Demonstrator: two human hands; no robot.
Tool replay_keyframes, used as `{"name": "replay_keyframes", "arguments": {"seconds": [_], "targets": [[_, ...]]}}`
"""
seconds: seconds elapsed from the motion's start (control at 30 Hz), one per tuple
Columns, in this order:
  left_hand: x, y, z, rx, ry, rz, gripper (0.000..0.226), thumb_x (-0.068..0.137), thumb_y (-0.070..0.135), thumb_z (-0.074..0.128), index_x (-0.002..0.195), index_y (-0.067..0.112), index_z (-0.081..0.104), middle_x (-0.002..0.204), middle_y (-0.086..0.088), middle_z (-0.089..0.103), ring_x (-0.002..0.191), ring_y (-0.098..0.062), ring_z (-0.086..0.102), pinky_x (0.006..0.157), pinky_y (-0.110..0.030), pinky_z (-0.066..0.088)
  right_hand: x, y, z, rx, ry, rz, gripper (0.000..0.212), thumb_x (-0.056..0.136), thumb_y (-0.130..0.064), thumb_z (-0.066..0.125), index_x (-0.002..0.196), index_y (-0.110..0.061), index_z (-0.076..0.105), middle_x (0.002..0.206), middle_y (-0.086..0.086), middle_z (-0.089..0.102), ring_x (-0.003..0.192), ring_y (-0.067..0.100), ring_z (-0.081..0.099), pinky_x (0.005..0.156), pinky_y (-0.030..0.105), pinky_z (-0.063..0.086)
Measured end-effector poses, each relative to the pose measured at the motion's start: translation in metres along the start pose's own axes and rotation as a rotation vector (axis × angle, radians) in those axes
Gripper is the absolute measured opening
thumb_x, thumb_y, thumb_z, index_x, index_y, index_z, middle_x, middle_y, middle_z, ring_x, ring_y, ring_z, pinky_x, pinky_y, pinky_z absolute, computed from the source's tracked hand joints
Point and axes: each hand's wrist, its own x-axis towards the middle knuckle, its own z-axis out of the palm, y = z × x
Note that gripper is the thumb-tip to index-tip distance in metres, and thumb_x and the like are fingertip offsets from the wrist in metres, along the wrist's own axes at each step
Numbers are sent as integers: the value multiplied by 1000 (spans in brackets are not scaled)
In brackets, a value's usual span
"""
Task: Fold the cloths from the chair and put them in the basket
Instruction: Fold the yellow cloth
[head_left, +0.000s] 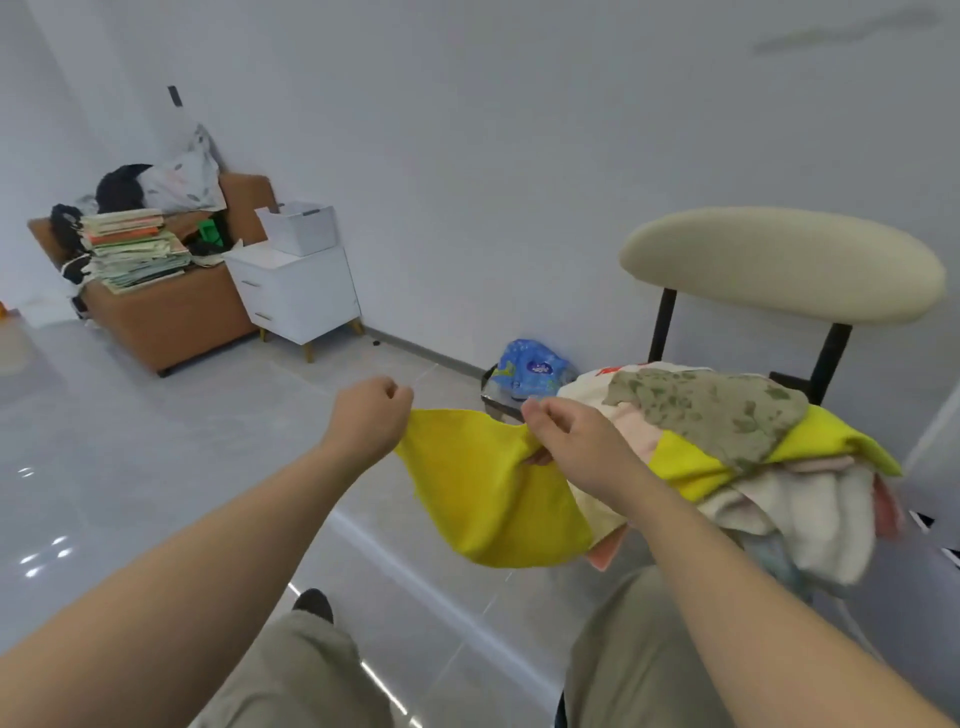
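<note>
Yellow cloth (483, 499) pinched at left corner in curled fingers of left hand (371, 415); right edge gripped in fingers of right hand (566, 441), beside cloth pile (717, 410) on chair (779, 265).

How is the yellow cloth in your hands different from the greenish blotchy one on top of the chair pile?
The yellow cloth is plain and bright; the greenish cloth is dull with darker blotches. The yellow cloth hangs in the air, its top edge pinched by the left hand and right hand; the greenish cloth lies untouched atop the pile on the chair. Both are soft and not yet folded.
</note>
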Motion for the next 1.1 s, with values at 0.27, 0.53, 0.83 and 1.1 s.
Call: {"name": "replay_keyframes", "arguments": {"seconds": [0.27,0.53,0.83,1.1], "targets": [[-21,-43,40,127,-54,208,49,68,-14,45,101,10,72,99,-6,73,97,-26,63,82,-30,50,-14,85,83,75,-97,157,35,77,5,47,83,-27,61,88,-6,75,63,3,57,63,24,42],[-24,-39,55,66,-138,60,48,66,-13,47,80,27,69,95,6,67,92,-13,58,72,-18,43,-29,125,101,-53,-104,274,65,81,4,48,135,-30,46,110,-3,59,98,20,59,79,28,49],[-12,-53,61,121,-79,134,34,81,-7,56,99,16,73,100,-2,70,88,-16,59,76,-24,40,-26,137,114,-135,-186,382,40,80,-11,61,119,-19,67,106,-1,66,98,20,62,78,25,49],[-9,-51,56,187,-188,20,54,68,-13,48,109,16,67,99,-1,55,85,-18,51,54,-20,35,-33,136,120,-294,-421,196,45,82,-16,59,123,-33,66,106,-3,65,94,13,60,72,19,42]]}}
